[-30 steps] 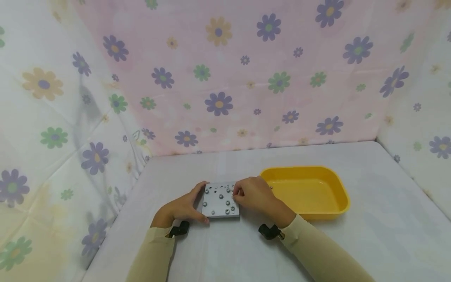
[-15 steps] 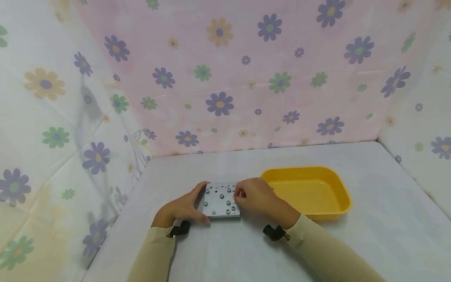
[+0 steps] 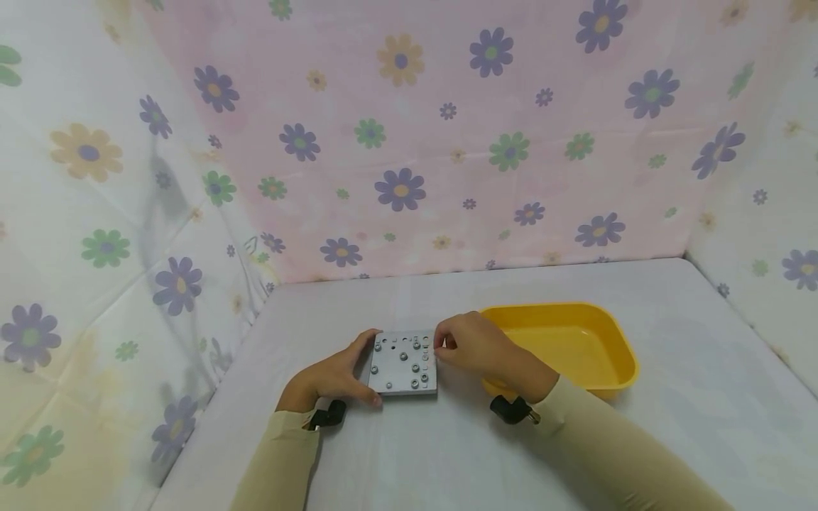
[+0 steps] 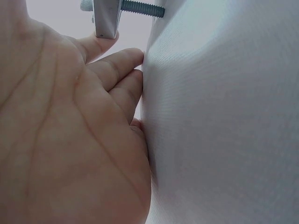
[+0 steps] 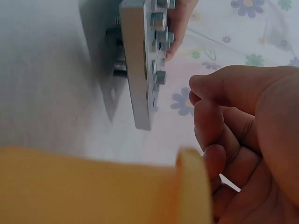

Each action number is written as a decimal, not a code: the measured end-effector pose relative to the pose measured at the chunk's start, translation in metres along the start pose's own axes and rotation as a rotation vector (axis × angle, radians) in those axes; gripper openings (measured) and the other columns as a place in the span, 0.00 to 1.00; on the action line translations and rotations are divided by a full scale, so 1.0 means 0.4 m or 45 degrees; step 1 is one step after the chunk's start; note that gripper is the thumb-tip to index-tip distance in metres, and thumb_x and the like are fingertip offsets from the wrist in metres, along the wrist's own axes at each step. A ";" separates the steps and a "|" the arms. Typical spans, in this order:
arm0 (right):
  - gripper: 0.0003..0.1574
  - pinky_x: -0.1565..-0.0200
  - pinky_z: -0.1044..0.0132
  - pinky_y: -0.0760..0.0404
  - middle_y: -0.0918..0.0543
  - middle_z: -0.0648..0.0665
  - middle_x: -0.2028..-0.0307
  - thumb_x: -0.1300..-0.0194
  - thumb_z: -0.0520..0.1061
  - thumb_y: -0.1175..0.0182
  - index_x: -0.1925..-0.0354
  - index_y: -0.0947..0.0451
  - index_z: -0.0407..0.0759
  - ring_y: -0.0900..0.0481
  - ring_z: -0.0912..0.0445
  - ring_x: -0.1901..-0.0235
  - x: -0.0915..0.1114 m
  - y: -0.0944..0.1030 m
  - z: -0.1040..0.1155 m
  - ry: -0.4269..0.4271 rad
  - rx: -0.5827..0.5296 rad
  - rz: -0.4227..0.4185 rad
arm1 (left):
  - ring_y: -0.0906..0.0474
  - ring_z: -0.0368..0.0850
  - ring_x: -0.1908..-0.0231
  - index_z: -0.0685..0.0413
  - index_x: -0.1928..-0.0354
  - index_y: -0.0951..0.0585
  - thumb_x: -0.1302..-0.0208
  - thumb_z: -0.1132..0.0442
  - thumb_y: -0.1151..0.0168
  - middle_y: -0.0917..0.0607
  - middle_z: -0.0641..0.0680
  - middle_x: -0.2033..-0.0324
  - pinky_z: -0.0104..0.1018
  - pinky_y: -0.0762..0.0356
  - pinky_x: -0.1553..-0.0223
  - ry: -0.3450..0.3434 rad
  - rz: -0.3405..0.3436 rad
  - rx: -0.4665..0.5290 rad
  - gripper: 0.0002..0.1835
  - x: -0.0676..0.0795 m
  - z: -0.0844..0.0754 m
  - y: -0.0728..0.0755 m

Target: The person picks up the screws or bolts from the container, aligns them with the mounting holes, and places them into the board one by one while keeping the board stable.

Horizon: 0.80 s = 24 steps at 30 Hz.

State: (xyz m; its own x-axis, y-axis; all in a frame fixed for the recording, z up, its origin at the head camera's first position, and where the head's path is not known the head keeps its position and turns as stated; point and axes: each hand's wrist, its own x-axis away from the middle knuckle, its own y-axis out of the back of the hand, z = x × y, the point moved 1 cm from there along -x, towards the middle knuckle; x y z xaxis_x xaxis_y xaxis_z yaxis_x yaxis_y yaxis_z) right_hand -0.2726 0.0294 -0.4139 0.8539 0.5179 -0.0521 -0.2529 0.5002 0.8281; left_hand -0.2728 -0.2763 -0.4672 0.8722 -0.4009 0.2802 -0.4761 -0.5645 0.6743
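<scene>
A square silver metal plate (image 3: 395, 369) with socket-head bolts (image 3: 403, 356) and several open holes stands near the table's middle. Threaded bolt shanks (image 5: 120, 66) stick out from its underside, and in the left wrist view one shank (image 4: 142, 8) reaches down close to the white cloth. My left hand (image 3: 339, 372) grips the plate's left side, thumb at the near corner and fingers at the far one. Just off the right edge is my right hand (image 3: 469, 344), thumb and forefinger tips together, the other fingers loosely curled. No object shows between those fingertips.
A yellow tray (image 3: 616, 333) stands to the right, partly behind my right forearm; its rim (image 5: 191, 182) is close below that hand. White cloth (image 3: 396, 461) covers the table. Flowered curtains (image 3: 434, 234) hang at the back and sides.
My right hand has drawn off the plate's right edge, slightly to the right and up, uncovering the small bolts and holes along it. My left hand keeps its grip.
</scene>
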 end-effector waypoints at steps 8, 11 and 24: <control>0.03 0.71 0.66 0.24 0.21 0.54 0.77 0.32 0.48 0.31 0.65 0.14 0.57 0.25 0.57 0.75 0.007 0.043 -0.018 -0.008 -0.036 0.026 | 0.58 0.53 0.18 0.35 0.19 0.52 0.67 0.45 0.12 0.49 0.50 0.18 0.61 0.58 0.21 -0.010 -0.007 -0.003 0.74 0.001 -0.005 0.000; 0.03 0.71 0.65 0.23 0.21 0.53 0.77 0.31 0.49 0.31 0.65 0.15 0.57 0.25 0.56 0.75 0.009 0.057 -0.022 -0.016 -0.039 0.040 | 0.58 0.52 0.18 0.35 0.18 0.52 0.67 0.45 0.12 0.49 0.49 0.18 0.60 0.58 0.21 -0.007 -0.009 -0.011 0.74 0.002 -0.006 -0.001; 0.06 0.66 0.63 0.22 0.20 0.53 0.74 0.31 0.49 0.32 0.67 0.15 0.60 0.24 0.55 0.71 0.005 0.096 -0.065 -0.032 -0.022 0.054 | 0.59 0.54 0.18 0.34 0.19 0.52 0.68 0.44 0.12 0.50 0.50 0.18 0.61 0.57 0.21 0.019 -0.016 -0.014 0.74 0.004 -0.002 -0.001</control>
State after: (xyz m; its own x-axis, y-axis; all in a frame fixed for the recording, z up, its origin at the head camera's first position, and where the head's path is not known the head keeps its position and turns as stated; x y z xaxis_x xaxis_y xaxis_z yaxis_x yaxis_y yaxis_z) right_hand -0.2924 0.0677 -0.3969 0.8534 0.5212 -0.0030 -0.2965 0.4902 0.8196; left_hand -0.2711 -0.2759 -0.4665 0.8796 -0.3831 0.2820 -0.4641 -0.5611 0.6854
